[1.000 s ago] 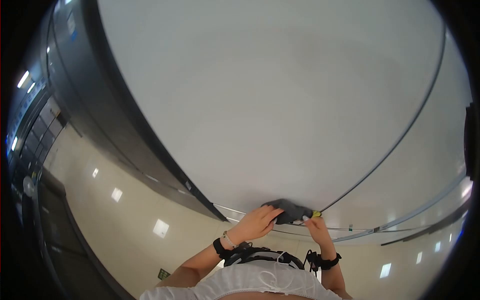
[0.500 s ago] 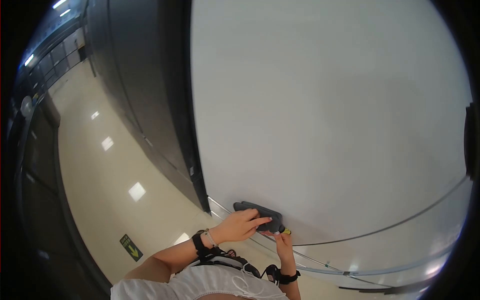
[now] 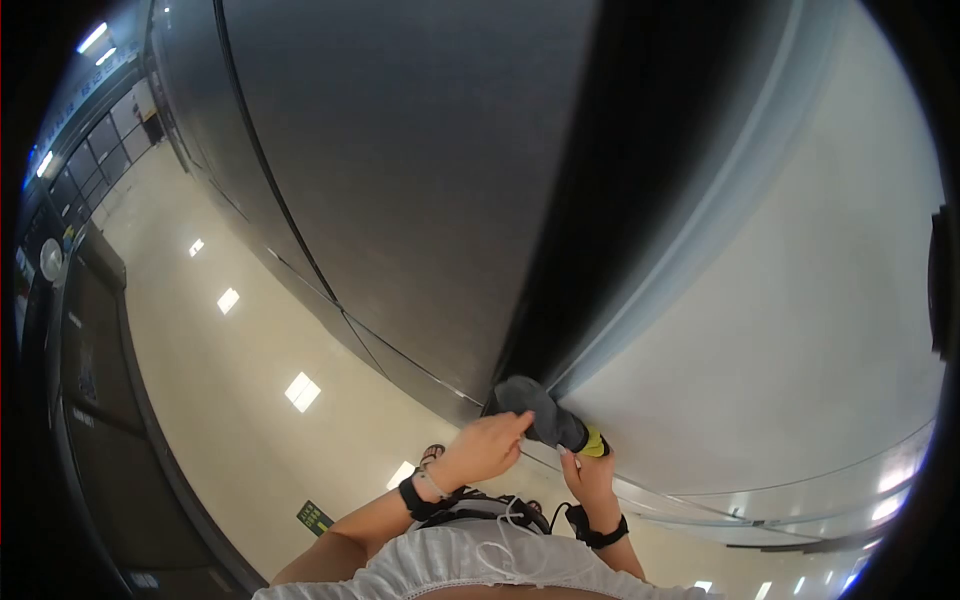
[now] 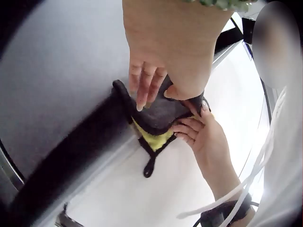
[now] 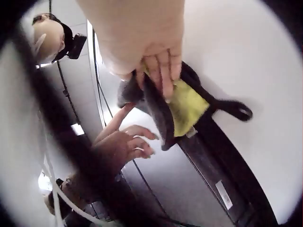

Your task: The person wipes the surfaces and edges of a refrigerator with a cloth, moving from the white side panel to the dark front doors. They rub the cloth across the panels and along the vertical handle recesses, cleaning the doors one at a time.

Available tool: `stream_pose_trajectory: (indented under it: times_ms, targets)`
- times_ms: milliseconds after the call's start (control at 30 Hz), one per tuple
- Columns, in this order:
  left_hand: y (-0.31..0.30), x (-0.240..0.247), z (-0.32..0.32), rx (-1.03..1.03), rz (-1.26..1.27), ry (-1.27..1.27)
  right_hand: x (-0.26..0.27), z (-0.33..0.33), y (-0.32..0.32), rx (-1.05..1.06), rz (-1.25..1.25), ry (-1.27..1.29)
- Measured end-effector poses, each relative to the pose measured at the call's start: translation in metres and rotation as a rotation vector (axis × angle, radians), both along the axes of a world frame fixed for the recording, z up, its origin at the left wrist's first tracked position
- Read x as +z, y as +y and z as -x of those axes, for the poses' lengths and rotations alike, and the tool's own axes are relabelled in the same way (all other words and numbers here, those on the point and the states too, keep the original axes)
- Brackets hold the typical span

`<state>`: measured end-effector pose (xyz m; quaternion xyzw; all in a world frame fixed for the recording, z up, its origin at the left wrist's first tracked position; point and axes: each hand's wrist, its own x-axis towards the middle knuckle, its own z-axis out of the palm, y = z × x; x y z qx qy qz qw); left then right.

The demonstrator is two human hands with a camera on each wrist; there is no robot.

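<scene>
Currently, I have the grey-and-yellow cloth (image 3: 547,400) near where the dark panel (image 3: 400,180) meets the white panel (image 3: 760,330), the right hand (image 3: 592,480) pinching one end, presumably for anchorage, and the left hand (image 3: 482,448) touching it with extended fingers, apparently to steady it.

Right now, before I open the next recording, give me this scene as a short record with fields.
Item: soft grey-and-yellow fabric cloth with black edging
Loop: black fabric hanging loop, at one corner
Right hand: right hand pinches the cloth
Left hand: left hand touches the grey side, index finger extended
Surfaces: smooth dark-grey panel, broad black strip, smooth white panel
Floor: glossy cream floor
Floor marking: green-and-black rectangular sign, partly hidden
</scene>
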<state>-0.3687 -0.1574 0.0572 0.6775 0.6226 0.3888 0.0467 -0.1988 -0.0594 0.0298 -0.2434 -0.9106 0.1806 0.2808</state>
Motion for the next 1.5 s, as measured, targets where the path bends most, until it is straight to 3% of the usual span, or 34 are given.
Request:
stream_pose_trajectory:
  times_ms: [67,167,233,300,367,467,533,567,633,700,767,900,967,1033,1100,1167,1233,1300,1333,1400,1433,1500]
  targets:
    - [-0.017,-0.006,0.040,0.054,-0.031,0.029,0.033,0.041,-0.006,0.070,-0.164,0.134]
    - [-0.031,0.016,0.076,0.095,-0.084,0.038,0.048,0.064,-0.012,0.028,-0.259,0.104]
    - [-0.038,0.024,0.082,0.036,-0.092,0.032,0.053,0.063,-0.026,-0.061,-0.153,0.105]
    - [-0.043,0.043,0.084,-0.068,-0.060,-0.004,0.075,0.067,-0.042,-0.229,-0.249,0.247]
    - [-0.046,0.049,0.088,-0.168,-0.137,0.004,0.093,0.071,-0.058,-0.287,-0.080,0.340]
    - [-0.048,0.056,0.096,-0.287,-0.194,0.052,0.108,0.076,-0.069,-0.357,-0.076,0.370]
    - [-0.041,0.069,0.097,-0.354,-0.328,0.020,0.103,0.081,-0.073,-0.245,-0.085,0.883]
    - [-0.040,0.072,0.097,-0.391,-0.433,-0.020,0.105,0.080,-0.074,-0.260,-0.098,0.881]
    - [-0.038,0.069,0.102,-0.436,-0.390,0.001,0.115,0.084,-0.071,-0.242,0.004,0.939]
    - [-0.026,0.077,0.108,-0.318,-0.470,0.076,0.125,0.103,-0.053,-0.523,-0.091,0.711]
    - [-0.009,0.084,0.114,-0.249,-0.497,0.129,0.141,0.134,-0.029,-0.541,-0.244,0.456]
    - [0.011,0.085,0.123,-0.195,-0.535,0.180,0.136,0.171,-0.024,-0.490,-0.198,0.427]
    - [0.015,0.080,0.124,-0.190,-0.531,0.180,0.139,0.176,-0.028,-0.485,-0.038,0.590]
    - [0.015,0.075,0.123,-0.156,-0.520,0.218,0.130,0.168,-0.026,-0.541,-0.135,0.535]
    - [0.009,0.072,0.120,-0.174,-0.557,0.205,0.119,0.159,-0.023,-0.507,-0.112,0.302]
    - [0.009,0.070,0.116,-0.191,-0.590,0.192,0.110,0.161,-0.028,-0.535,-0.032,0.327]
    - [0.014,0.070,0.106,-0.433,-0.506,0.241,0.097,0.157,-0.032,-0.558,0.043,0.358]
    - [0.023,0.056,0.093,-0.441,-0.544,0.189,0.071,0.149,-0.033,-0.361,0.223,0.246]
    - [0.026,0.054,0.092,-0.414,-0.543,0.192,0.052,0.150,-0.033,-0.359,0.220,0.251]
    - [0.032,0.040,0.094,-0.388,-0.503,0.227,0.015,0.152,-0.032,-0.434,0.352,0.501]
    - [0.035,0.031,0.093,-0.389,-0.511,0.230,0.003,0.151,-0.032,-0.433,0.344,0.505]
    - [0.038,0.023,0.091,-0.382,-0.567,0.261,-0.008,0.150,-0.033,-0.592,0.013,0.187]
